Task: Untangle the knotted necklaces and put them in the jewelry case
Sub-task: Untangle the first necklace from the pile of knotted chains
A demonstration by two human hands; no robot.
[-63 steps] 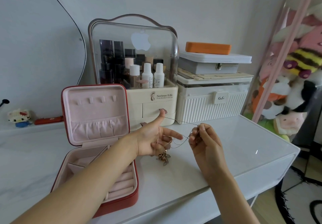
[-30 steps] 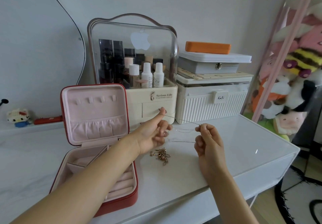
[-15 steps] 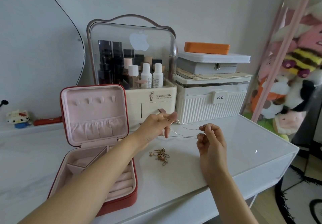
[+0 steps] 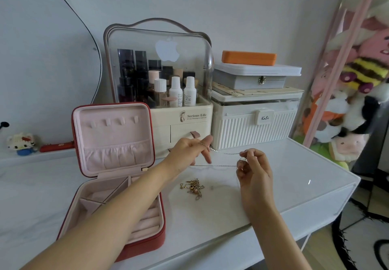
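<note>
White desk (image 4: 210, 223) is backed by a grey wall. A thin silver chain (image 4: 214, 165) is stretched above the desk between both hands: it is pinched by the right hand (image 4: 253, 165) and hooked over the curled fingers of the left hand (image 4: 189, 152). A tangled gold necklace pile (image 4: 192, 187) lies on the desk just near of the hands. An open red jewelry case (image 4: 113, 177) stands at left, lid upright. A cosmetics organizer (image 4: 160, 84) sits far behind.
</note>
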